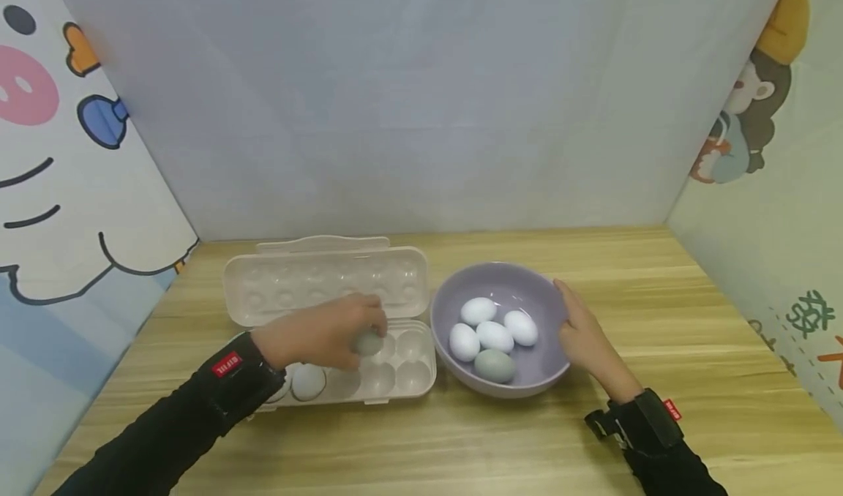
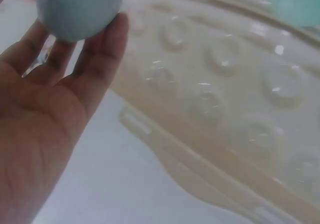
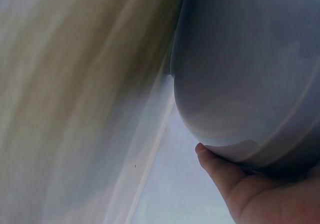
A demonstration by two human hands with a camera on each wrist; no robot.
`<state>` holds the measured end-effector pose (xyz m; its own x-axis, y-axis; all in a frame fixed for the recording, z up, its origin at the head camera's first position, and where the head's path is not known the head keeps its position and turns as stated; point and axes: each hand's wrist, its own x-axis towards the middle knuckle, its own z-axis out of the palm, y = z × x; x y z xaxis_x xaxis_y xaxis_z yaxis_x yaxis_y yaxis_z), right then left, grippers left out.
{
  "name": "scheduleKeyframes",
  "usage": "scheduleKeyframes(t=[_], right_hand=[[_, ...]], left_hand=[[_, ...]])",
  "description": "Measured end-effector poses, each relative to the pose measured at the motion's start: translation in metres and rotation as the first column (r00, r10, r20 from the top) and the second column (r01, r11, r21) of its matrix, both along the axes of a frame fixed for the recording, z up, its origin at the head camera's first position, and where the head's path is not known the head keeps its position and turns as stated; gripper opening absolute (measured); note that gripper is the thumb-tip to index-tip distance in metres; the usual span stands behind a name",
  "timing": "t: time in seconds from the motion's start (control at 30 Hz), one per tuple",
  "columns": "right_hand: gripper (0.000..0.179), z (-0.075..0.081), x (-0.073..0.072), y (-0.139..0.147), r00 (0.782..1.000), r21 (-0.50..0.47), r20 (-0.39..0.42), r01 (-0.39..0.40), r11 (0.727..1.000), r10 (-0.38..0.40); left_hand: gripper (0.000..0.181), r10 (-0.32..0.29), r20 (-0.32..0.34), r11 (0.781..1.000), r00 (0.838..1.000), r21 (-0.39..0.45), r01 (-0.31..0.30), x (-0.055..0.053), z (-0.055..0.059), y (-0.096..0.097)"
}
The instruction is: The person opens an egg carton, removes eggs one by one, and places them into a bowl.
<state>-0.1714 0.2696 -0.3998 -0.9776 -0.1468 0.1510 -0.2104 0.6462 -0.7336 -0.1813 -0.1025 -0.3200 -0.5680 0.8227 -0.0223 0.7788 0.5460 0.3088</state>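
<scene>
My left hand holds a pale blue-green egg in its fingertips, above the front half of an egg carton. The carton's lid lies folded back behind it. A white egg sits in a front cup, and part of another shows beside it under my wrist; my forearm hides the carton's left end. My right hand grips the right rim of a purple bowl. In the bowl lie several white eggs and one grey-green egg.
Carton and bowl stand side by side on a wood-grain table. A pale wall rises along the table's back edge, with printed cartoon panels at the left and right.
</scene>
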Motion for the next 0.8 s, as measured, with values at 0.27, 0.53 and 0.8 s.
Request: scheduleKeyframes(t=[0.27, 0.53, 0.8], right_hand=[[0.066, 0.0, -0.001, 0.0, 1.0, -0.013, -0.002, 0.009, 1.0, -0.009], [0.063, -0.012, -0.002, -0.009, 1.0, -0.022, 0.004, 0.001, 1.0, -0.001], [0.063, -0.011, -0.002, -0.009, 1.0, -0.006, 0.001, -0.002, 1.0, 0.002]], left_hand=[[0.039, -0.14, -0.089, 0.974, 0.986, 0.166, 0.154, -0.019, 0.011, 0.055], [0.041, -0.157, 0.037, 0.979, 0.987, 0.139, 0.151, -0.041, -0.016, 0.097], [0.035, -0.171, -0.01, 0.982, 0.985, 0.078, 0.171, -0.048, -0.034, 0.111]])
